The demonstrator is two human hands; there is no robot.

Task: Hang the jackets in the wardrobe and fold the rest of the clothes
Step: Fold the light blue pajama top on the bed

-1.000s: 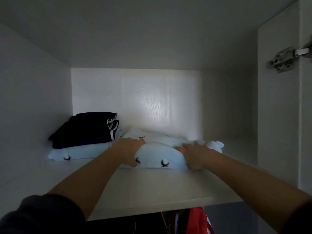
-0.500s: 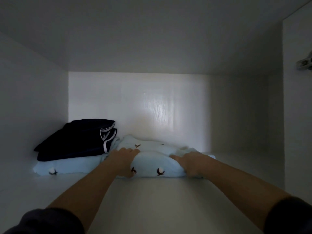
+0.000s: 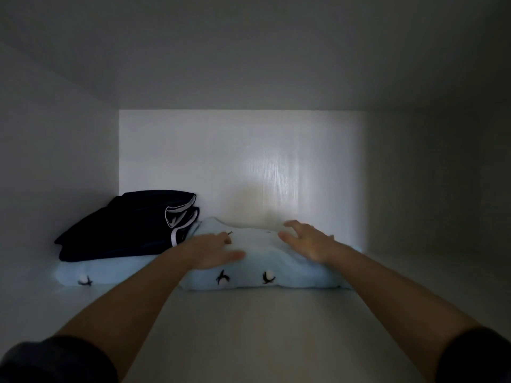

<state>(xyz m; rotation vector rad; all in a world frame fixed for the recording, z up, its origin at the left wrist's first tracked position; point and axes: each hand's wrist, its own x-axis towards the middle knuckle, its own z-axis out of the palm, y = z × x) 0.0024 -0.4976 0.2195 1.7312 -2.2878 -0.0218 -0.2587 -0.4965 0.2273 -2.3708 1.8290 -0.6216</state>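
Both hands opened since the earlier frame, releasing the front fold of the light-blue garment point(image 3: 272, 270).
The left hand point(image 3: 213, 251) lay flat on the garment's top, fingers straight; the right hand point(image 3: 307, 241) was spread over its right half, motion-blurred, contact not determinable. The garment sat folded mid-shelf point(image 3: 249, 327), toward the back edge. The navy folded garment point(image 3: 127, 225) rested on a second light-blue piece point(image 3: 110, 272) in the back-left corner, just beside the first.

Left hand point(image 3: 213, 251) and right hand point(image 3: 307, 241) far forward, palm-down, fingers point(image 3: 293, 225) loosely extended.
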